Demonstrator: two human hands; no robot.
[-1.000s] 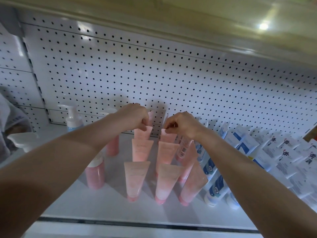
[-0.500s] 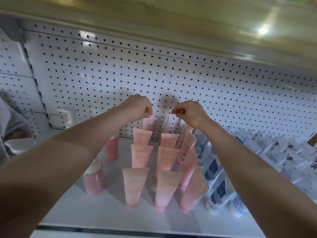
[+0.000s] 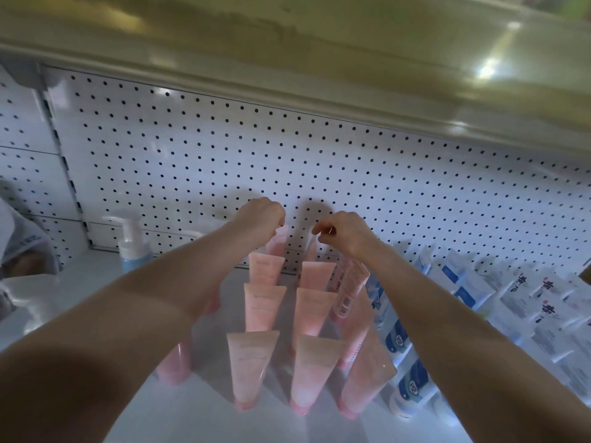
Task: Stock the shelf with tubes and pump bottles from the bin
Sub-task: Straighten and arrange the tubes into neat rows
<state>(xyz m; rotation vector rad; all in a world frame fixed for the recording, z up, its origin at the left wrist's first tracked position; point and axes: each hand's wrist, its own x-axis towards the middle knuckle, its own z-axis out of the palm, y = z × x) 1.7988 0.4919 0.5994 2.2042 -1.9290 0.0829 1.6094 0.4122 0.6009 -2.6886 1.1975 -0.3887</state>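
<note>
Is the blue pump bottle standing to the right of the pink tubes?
No, the blue pump bottle stands left of the pink tubes, near the pegboard.

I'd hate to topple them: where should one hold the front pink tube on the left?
Pinch the flat, wide top end of the front pink tube from above. It stands on its narrow cap with that edge uppermost and free; other tubes stand close behind and to its right, so a side grasp would probably knock them.
</note>
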